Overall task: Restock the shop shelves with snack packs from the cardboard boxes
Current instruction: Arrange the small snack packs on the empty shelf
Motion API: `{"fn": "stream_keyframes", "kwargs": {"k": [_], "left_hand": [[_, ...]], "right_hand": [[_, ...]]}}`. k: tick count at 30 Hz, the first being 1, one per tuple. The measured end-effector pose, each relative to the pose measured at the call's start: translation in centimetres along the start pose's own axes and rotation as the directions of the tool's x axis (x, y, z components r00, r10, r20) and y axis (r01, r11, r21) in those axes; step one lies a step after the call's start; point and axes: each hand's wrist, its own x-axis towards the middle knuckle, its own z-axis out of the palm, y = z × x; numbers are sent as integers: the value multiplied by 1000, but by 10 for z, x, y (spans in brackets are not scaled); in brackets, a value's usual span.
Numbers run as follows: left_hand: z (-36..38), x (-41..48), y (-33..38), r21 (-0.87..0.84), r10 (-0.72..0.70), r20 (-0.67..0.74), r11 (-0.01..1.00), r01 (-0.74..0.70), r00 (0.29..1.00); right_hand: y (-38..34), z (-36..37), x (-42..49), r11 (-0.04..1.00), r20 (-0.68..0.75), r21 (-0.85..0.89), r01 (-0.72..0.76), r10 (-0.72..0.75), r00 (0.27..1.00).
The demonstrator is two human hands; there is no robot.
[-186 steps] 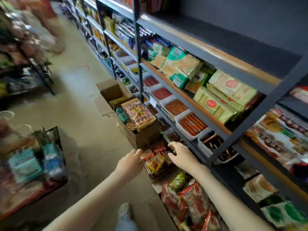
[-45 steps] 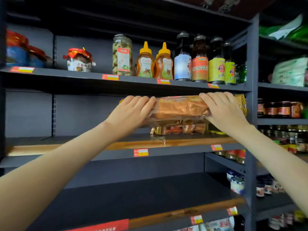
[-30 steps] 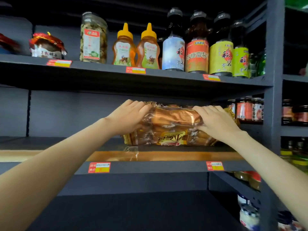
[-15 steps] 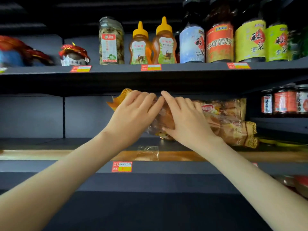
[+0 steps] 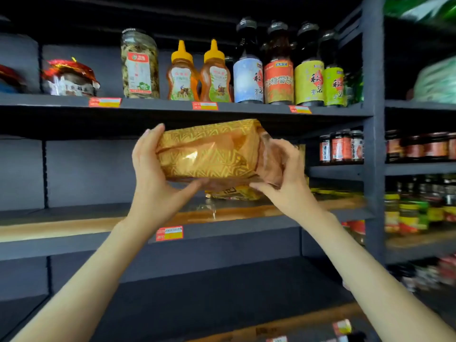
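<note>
Between both hands' grip, left hand [image 5: 158,178] and right hand [image 5: 287,183] clasp snack pack [image 5: 209,151].

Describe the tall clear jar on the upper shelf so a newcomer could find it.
Start at the dark grey upper shelf holding bottles. The tall clear plastic jar stands left of two orange squeeze bottles with yellow caps. It alone shows pale dried pieces inside.

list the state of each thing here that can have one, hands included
left hand: grips the gold snack pack's left end
right hand: grips its right end
gold snack pack: held up, clear of the shelf
second pack: lying on the middle shelf
honey bottles: upright, capped
dark bottles: upright, capped
</note>
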Motion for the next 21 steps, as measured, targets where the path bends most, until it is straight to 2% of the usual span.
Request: {"fn": "stream_keyframes", "kwargs": {"k": [2, 6, 7, 10, 13, 15, 18, 19, 20, 21], "left_hand": [[12, 4, 9, 168, 86, 0, 982, -85, 996], [37, 4, 46, 304, 231, -38, 930, -209, 972], [41, 5, 54, 323, 282, -35, 911, -256, 959], [48, 9, 74, 387, 418, 9, 836, -389, 908], [58, 8, 91, 388, 538, 6, 776, -498, 843], [63, 4, 98, 301, 638, 18, 731, -613, 770], [59, -1, 86, 118, 730, -10, 680, -724, 684], [57, -3, 78, 55, 723, -53, 691, -721, 689], [56, -5, 69, -6, 680, -94, 730, -684, 727], [55, -7, 60, -65, 601, -99, 791, -608, 793]], "right_hand": [[-10, -17, -2, 977, -6, -212, -21, 20, 1000], [-73, -57, 0, 836, 99, -520, 175, -144, 985], [-89, -66, 3, 768, 105, -609, 198, -170, 980], [-121, -88, 6, 471, 105, -857, 207, -233, 967], [-134, -90, -1, 325, 193, -911, 256, -213, 958], [-126, -85, -2, 331, 231, -901, 280, -182, 956], [-105, -82, 2, 447, 221, -867, 219, -48, 974], [-101, -83, 3, 462, 228, -860, 215, -28, 973], [-97, -83, 3, 477, 232, -850, 223, -41, 972], [-94, -83, 3, 499, 232, -832, 241, -82, 969]]}}
